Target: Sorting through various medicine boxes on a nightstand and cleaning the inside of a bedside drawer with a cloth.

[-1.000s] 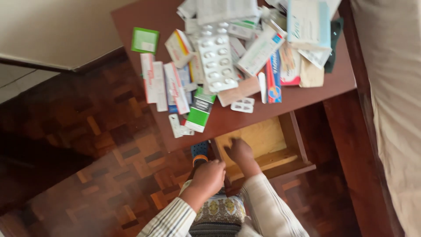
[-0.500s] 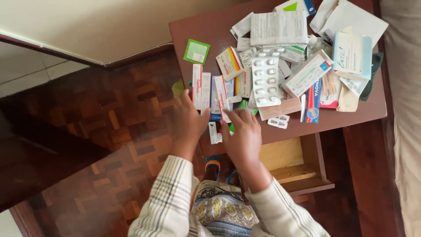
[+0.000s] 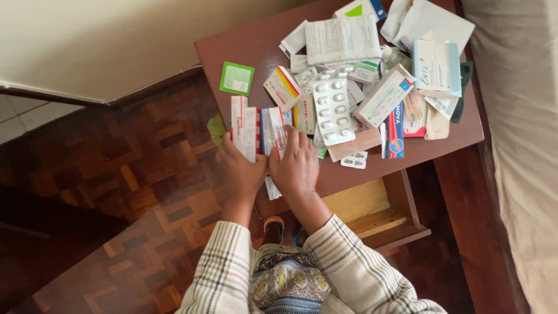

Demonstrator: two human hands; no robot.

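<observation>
left hand (image 3: 239,170): palm down at the near-left edge of the bench (image 3: 261,43), fingers spread flat onto the white-and-red cartons (image 3: 244,125). Pressing, not closed round anything I can see.
right hand (image 3: 296,166): just beside the left, almost touching it. Fingers loosely spread, tips on the blue-and-white carton with a red stripe (image 3: 273,131). Cannot tell if it grips the carton or only rests on it.
cartons vs hands: both lie side by side, long axis running near-to-far, directly under and just beyond the fingertips. Near ends hidden by the hands.
white strip (image 3: 271,189): small flat pack poking out between the wrists, at the bench's near edge.
green square sachet (image 3: 236,78): lies alone, far-left of the pile, beyond the left hand.
big blister sheet (image 3: 332,107): silver, two columns of white oval tablets, just right of and beyond the right hand, on top of other packs.
small blister (image 3: 353,161): right of the right hand, near edge of the bench.
tan flat pack (image 3: 354,144): between big blister sheet and small blister.
blue-red tube carton (image 3: 396,131): further right, upright in frame.
folded leaflet (image 3: 342,39): white, printed, far side of the pile.
pale blue box (image 3: 436,67): far right, on top of loose papers.
open drawer (image 3: 378,203): light wood, below the bench, right of the right forearm.
floor (image 3: 116,174): dark parquet, left.
bed (image 3: 517,145): beige, right edge.
</observation>
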